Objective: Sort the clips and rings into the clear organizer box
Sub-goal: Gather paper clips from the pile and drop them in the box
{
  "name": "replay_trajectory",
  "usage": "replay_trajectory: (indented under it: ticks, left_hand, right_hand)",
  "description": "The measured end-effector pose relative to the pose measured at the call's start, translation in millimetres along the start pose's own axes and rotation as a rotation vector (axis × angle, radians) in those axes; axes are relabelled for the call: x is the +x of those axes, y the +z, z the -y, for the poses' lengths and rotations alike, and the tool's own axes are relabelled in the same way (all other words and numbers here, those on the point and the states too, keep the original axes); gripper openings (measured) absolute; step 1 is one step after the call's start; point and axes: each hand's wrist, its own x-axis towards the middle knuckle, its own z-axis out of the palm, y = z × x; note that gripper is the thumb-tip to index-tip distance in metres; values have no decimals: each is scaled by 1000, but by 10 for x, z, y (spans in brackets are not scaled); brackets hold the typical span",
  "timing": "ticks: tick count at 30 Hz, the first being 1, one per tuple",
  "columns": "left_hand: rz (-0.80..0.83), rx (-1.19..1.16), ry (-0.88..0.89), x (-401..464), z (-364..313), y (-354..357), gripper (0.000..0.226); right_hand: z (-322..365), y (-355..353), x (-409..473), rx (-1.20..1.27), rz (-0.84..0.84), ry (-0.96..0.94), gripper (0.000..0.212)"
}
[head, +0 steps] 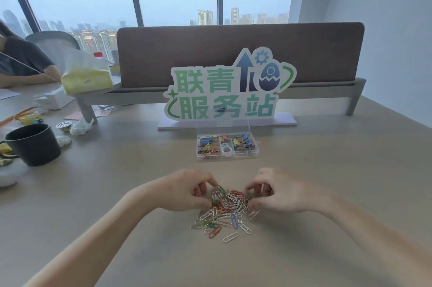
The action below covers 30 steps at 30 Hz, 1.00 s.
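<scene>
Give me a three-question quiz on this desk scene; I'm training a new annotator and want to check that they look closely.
1. True or false: the lid of the clear organizer box stands open.
2. Which lies closest to the person? A) the paper clip pile B) the dark mug C) the green-lettered sign
3. Fill in: the left hand and the right hand both work at the pile's ____ edge (near or far).

Key:
1. True; the clear lid stands upright at the back.
2. A.
3. Far; loose clips spread toward the person.
</scene>
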Motion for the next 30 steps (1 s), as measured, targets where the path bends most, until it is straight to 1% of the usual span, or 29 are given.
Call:
replay_trajectory:
  ticks: [1, 2, 3, 5, 6, 7, 8, 10, 12, 14, 17, 20, 25, 30]
  left_hand:
    - [-27, 17, -3, -20, -29, 10, 48]
    - [-45, 27, -8, -50, -63, 20, 56]
    - [-40, 33, -28, -87, -96, 33, 71]
    - [42, 78, -73, -166, -169, 76, 107]
    - [89, 135, -82, -196, -200, 106, 119]
    - [111, 186, -77, -224, -229, 134, 122]
    - [106, 210, -72, -243, -249, 159, 121]
    - [54, 186, -58, -276, -271, 183, 110]
    - [11, 135, -48, -325, -299, 190, 95]
    - [-23, 92, -41, -380, -336, 208, 77]
    - [-124, 91, -30, -410, -387, 249, 50]
    - [-212, 129, -52, -404, -415, 293, 31]
    - [-239, 123, -46, -420, -420, 314, 23]
    - [-243, 127, -21, -380, -370, 303, 20]
  right_hand:
    - [12, -22, -13, -22, 12, 20, 51]
    - [33, -30, -21, -42, 39, 38, 60]
    - [73, -29, -31, -61, 76, 49, 64]
    - [190, 11, -52, -82, 142, 52, 68]
    - [242, 44, -62, -89, 158, 48, 70]
    - [286, 79, -68, -99, 163, 39, 73]
    - [323, 113, -75, -110, 155, 25, 77]
    - [368, 175, -89, -111, 111, -9, 82]
    - [391, 205, -100, -94, 64, -26, 79]
    - [386, 218, -96, -93, 25, -35, 69]
    - [381, 224, -87, -121, -22, -72, 48]
    - [388, 222, -74, -154, -42, -114, 35]
    - [394, 168, -67, -192, -48, -163, 20]
    - [370, 167, -20, -247, -70, -199, 21]
